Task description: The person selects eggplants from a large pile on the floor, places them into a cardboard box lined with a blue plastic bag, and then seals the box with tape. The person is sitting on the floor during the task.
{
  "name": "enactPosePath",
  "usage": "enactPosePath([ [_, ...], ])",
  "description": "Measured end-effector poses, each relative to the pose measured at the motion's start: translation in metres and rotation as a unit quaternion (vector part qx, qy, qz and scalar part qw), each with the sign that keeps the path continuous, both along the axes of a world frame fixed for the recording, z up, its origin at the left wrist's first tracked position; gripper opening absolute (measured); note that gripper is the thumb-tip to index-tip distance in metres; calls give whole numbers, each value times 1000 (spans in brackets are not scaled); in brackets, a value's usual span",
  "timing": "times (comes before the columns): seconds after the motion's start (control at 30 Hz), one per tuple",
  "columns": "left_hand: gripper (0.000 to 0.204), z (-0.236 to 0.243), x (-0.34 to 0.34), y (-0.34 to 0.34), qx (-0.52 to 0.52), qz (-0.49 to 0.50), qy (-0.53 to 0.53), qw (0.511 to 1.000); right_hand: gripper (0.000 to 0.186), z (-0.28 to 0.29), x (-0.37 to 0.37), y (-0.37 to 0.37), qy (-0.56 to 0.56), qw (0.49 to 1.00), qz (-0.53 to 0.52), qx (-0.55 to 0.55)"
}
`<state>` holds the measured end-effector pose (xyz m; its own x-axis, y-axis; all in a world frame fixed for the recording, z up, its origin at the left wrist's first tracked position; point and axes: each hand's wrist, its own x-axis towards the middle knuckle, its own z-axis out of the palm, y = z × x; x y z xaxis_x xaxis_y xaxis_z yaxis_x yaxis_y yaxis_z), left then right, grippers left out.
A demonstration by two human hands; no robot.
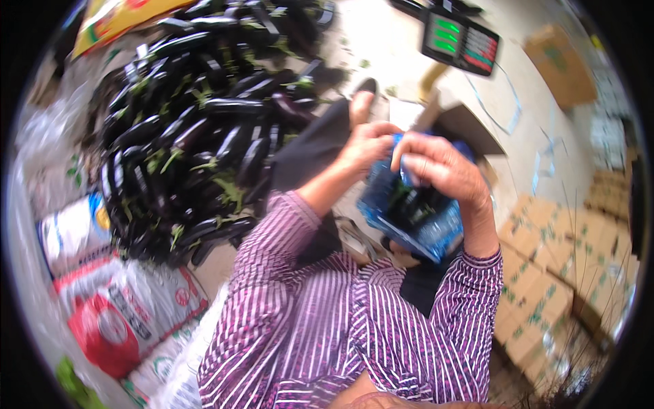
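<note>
A blue plastic bag (pixel 441 235) hangs in front of my knees, with dark eggplants (pixel 411 204) showing inside it. My left hand (pixel 368 146) pinches the bag's gathered top edge. Right beside it, my right hand (pixel 439 163) has its fingers curled round the same blue plastic, so the two hands almost touch. Both are slightly blurred, and the fingertips partly hide the gathered part. To the left lies a large heap of glossy dark eggplants (pixel 204 129) with green stems.
An open cardboard box (pixel 470 126) stands just beyond the bag. Farther back is a scale display (pixel 460 41) with green lit digits. Stacked cartons (pixel 538 273) line the right side, and another carton (pixel 562 65) lies behind. Red and white sacks (pixel 129 313) sit at lower left.
</note>
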<state>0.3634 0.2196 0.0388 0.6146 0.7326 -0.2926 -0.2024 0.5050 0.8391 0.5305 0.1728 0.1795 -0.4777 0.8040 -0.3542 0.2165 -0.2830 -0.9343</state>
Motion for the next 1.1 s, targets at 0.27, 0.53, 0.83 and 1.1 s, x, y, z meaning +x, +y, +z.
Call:
enactPosePath([
  [0.27, 48, -18, -25, -37, 118, -12, 161, 980, 15, -72, 72, -202, -317, 911, -262, -13],
  [0.53, 18, 17, -44, -52, 453, -31, 328, 829, 39, -99, 62, -216, -440, 757, -465, 132],
  [0.83, 19, 70, 6, -81, 414, -240, 140, 867, 31, -159, 91, -187, -356, 923, -140, 32],
  [1.1, 112, 49, -48, -90, 506, -293, 278, 763, 76, -97, 43, -252, -355, 897, -249, 90],
])
